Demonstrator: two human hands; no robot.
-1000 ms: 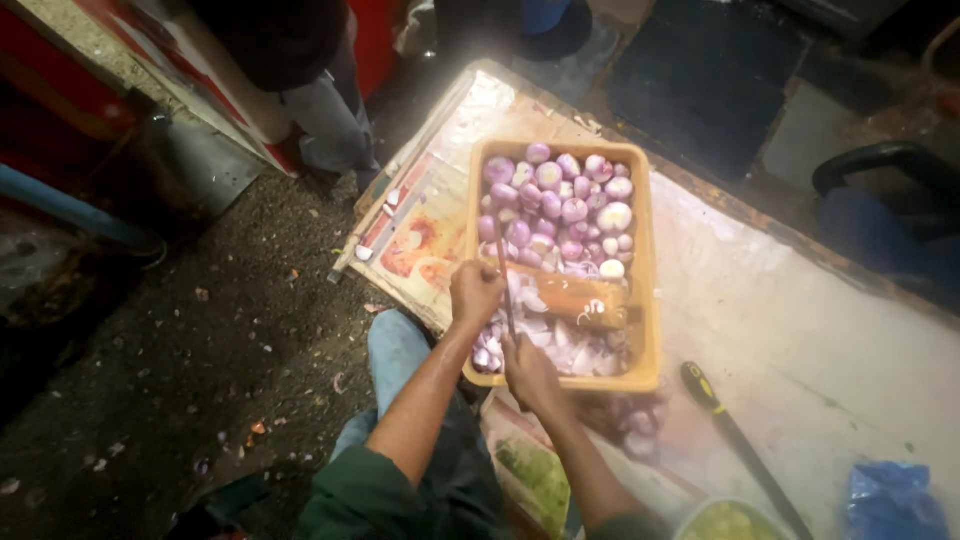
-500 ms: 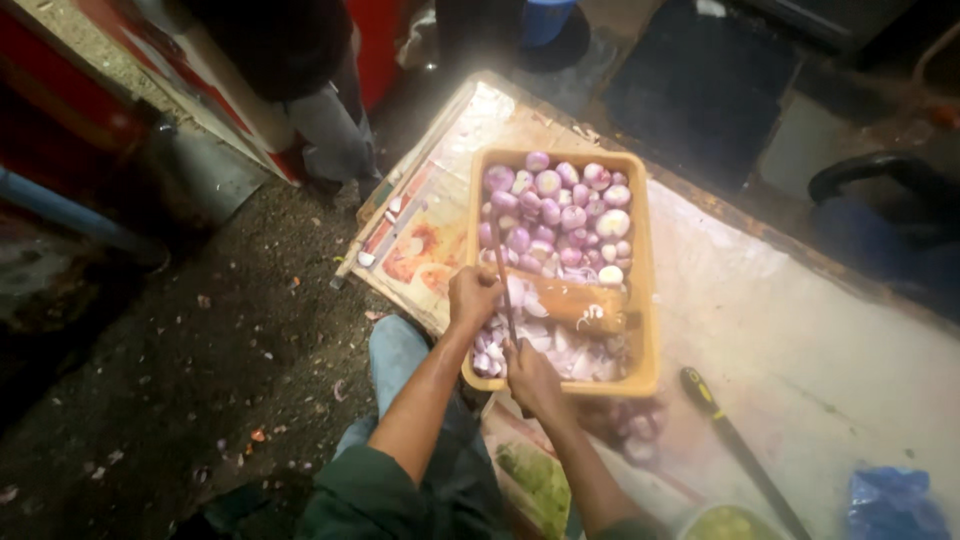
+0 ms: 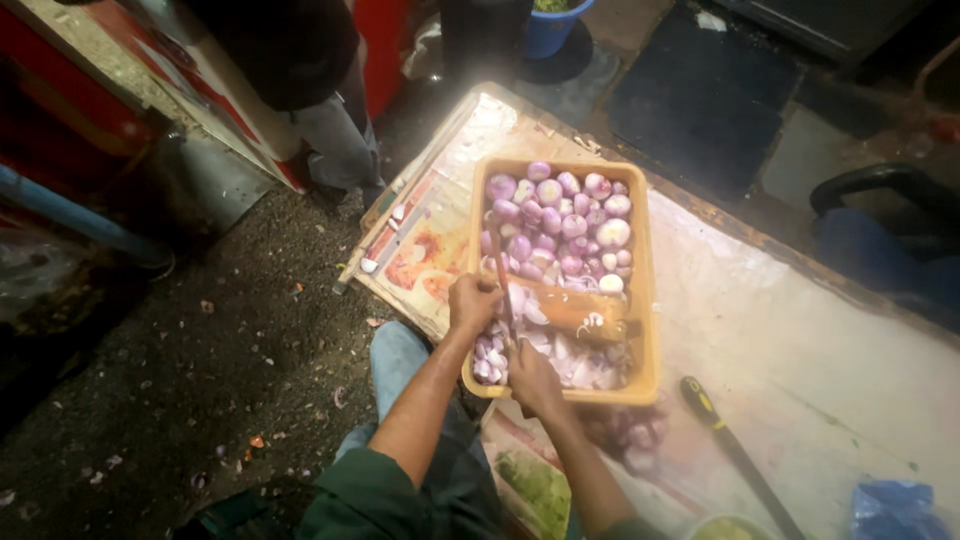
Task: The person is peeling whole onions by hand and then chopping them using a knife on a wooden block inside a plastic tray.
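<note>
Nearest, the right hand [image 3: 530,378] rests closed over the tray's [image 3: 645,300] near rim at 6 o'clock; what it grips is unclear. The left hand [image 3: 472,302], at 9 o'clock, grips a knife [image 3: 499,268] over cut onion pieces [image 3: 560,350]. Whole peeled onions [image 3: 565,215] fill the 12 o'clock end.

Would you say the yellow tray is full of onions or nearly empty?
Fairly full: peeled purple onions crowd the far half of the yellow tray, and cut pieces cover the near half.
</note>
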